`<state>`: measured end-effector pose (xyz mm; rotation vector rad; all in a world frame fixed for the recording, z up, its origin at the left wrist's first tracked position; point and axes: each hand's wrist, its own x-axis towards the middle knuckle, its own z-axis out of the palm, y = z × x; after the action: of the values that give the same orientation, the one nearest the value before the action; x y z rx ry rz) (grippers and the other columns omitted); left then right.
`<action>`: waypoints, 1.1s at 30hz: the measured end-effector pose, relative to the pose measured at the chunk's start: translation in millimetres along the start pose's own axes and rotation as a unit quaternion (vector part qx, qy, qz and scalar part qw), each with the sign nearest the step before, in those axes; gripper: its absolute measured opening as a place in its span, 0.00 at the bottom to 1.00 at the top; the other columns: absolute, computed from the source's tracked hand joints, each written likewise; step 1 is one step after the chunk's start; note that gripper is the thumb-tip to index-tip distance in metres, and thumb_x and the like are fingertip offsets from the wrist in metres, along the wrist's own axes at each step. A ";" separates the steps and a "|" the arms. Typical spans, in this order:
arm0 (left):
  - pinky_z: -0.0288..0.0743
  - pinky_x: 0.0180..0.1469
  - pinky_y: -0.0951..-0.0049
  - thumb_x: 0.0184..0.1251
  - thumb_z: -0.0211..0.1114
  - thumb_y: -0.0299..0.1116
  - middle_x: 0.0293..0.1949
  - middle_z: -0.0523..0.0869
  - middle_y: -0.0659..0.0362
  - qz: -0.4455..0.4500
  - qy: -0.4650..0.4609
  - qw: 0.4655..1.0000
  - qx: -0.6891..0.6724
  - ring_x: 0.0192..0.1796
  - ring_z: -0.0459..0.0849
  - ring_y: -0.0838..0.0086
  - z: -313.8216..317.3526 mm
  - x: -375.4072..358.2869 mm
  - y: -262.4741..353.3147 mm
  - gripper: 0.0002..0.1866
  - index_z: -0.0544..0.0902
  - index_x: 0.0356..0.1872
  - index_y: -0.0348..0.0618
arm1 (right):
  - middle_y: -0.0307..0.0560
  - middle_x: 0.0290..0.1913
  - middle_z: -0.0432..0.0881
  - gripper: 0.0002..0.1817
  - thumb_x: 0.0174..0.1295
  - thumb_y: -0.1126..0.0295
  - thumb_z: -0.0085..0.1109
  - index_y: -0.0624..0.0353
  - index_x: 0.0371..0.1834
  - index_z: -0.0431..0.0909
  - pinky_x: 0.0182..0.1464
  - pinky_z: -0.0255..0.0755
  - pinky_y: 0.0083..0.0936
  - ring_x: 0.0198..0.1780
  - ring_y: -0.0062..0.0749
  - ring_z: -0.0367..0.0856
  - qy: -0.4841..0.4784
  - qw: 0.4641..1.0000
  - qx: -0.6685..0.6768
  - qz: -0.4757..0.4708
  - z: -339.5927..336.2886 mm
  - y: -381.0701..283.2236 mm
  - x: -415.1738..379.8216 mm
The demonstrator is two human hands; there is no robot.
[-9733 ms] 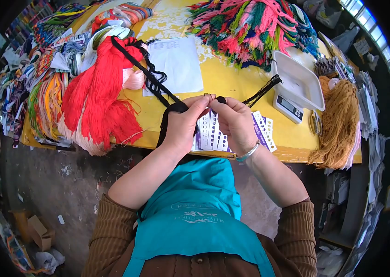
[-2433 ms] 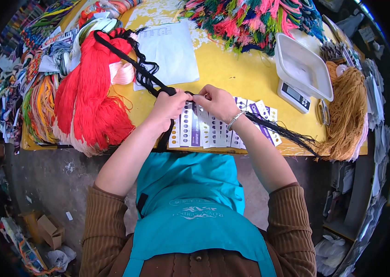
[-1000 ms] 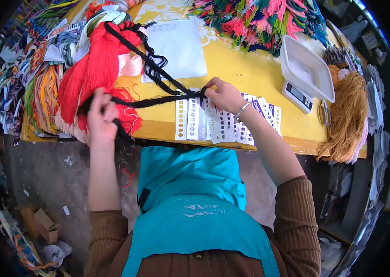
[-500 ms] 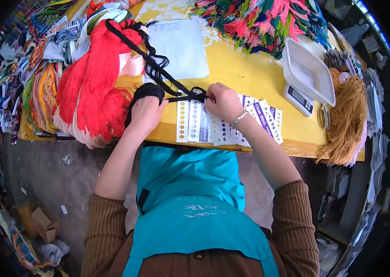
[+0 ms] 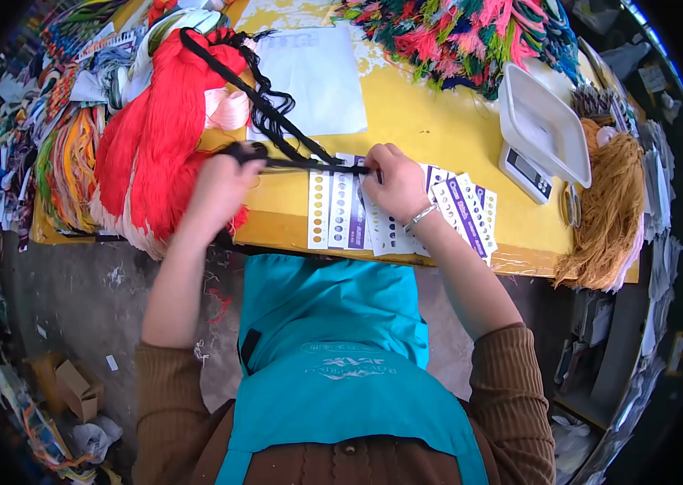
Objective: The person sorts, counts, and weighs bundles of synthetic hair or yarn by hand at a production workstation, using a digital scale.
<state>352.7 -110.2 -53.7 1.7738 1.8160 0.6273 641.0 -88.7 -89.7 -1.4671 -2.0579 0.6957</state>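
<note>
Black thread (image 5: 301, 164) stretches between my two hands above the yellow table. My left hand (image 5: 222, 187), slightly blurred, is closed on one end of it, beside the red skein (image 5: 155, 121). The other end is pinched in my right hand (image 5: 395, 179), which wears a silver bracelet. Under the strand and my right hand lie printed cards with punched holes (image 5: 335, 212). More black thread runs up from the strand across the red skein and a white paper sheet (image 5: 325, 81).
On the right are a scale with a white tray (image 5: 543, 125), scissors (image 5: 572, 206) and a brown skein (image 5: 607, 210). Pink, green and blue thread (image 5: 463, 40) lies at the back. Multicoloured skeins (image 5: 75, 162) cover the left side.
My left hand has moved left, drawing the black thread out longer and straighter between my hands. My right hand has shifted slightly right, still pinching it.
</note>
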 end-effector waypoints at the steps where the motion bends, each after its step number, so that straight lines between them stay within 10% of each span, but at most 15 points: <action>1: 0.75 0.43 0.62 0.67 0.62 0.35 0.35 0.85 0.42 0.013 0.023 1.000 0.005 0.40 0.85 0.54 -19.7 0.3 -13.1 0.13 0.80 0.43 0.32 | 0.49 0.36 0.81 0.11 0.52 0.68 0.61 0.57 0.38 0.76 0.41 0.76 0.32 0.37 0.43 0.81 0.016 0.999 -0.030 -0.018 1.8 -0.9 -0.9; 9: 0.65 0.33 0.81 0.66 0.64 0.32 0.26 0.77 0.69 -0.054 0.010 0.968 -0.244 0.29 0.71 0.87 -86.8 -7.3 -22.6 0.06 0.80 0.33 0.40 | 0.49 0.40 0.79 0.15 0.52 0.61 0.63 0.53 0.41 0.78 0.41 0.77 0.38 0.37 0.46 0.82 0.005 0.996 -0.089 -0.001 1.7 -11.2 0.1; 13: 0.74 0.37 0.63 0.65 0.63 0.35 0.30 0.85 0.54 0.043 -0.010 0.999 -0.022 0.32 0.84 0.61 -85.8 -1.4 -28.4 0.13 0.80 0.35 0.32 | 0.49 0.42 0.79 0.14 0.52 0.62 0.63 0.54 0.40 0.78 0.42 0.77 0.38 0.38 0.47 0.82 0.023 0.996 -0.083 -0.023 5.4 -10.5 -4.2; 18: 0.75 0.34 0.54 0.66 0.61 0.47 0.29 0.83 0.47 0.049 0.078 0.933 0.348 0.33 0.84 0.52 -55.6 -11.0 38.8 0.17 0.82 0.36 0.41 | 0.50 0.44 0.79 0.15 0.52 0.63 0.63 0.57 0.41 0.78 0.44 0.77 0.38 0.40 0.48 0.82 0.041 0.997 -0.056 -0.019 6.0 -6.1 -3.2; 24: 0.77 0.33 0.60 0.63 0.63 0.44 0.27 0.85 0.54 0.270 0.128 0.947 0.117 0.30 0.84 0.58 24.1 14.7 64.1 0.13 0.85 0.32 0.44 | 0.52 0.42 0.80 0.20 0.51 0.63 0.65 0.58 0.45 0.73 0.42 0.77 0.38 0.40 0.48 0.82 0.052 0.997 -0.037 -0.031 8.7 0.7 -5.0; 27: 0.76 0.43 0.66 0.62 0.65 0.33 0.39 0.86 0.50 0.224 -0.020 0.970 -0.095 0.42 0.85 0.60 73.4 29.6 64.2 0.10 0.85 0.42 0.41 | 0.54 0.44 0.81 0.27 0.51 0.64 0.65 0.59 0.53 0.67 0.42 0.77 0.38 0.41 0.48 0.83 0.055 0.998 -0.024 -0.033 7.2 1.3 -5.7; 33: 0.77 0.42 0.66 0.64 0.62 0.30 0.35 0.87 0.50 0.166 -0.108 0.979 -0.049 0.38 0.86 0.60 95.7 37.4 72.1 0.09 0.83 0.42 0.38 | 0.54 0.47 0.81 0.32 0.50 0.63 0.65 0.55 0.59 0.64 0.41 0.78 0.38 0.42 0.48 0.84 0.063 0.998 -0.001 -0.030 7.0 2.5 -6.2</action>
<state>469.6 -73.2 -80.9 2.0090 1.3361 0.6097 639.8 -94.6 -97.2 -1.4076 -1.9983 0.5626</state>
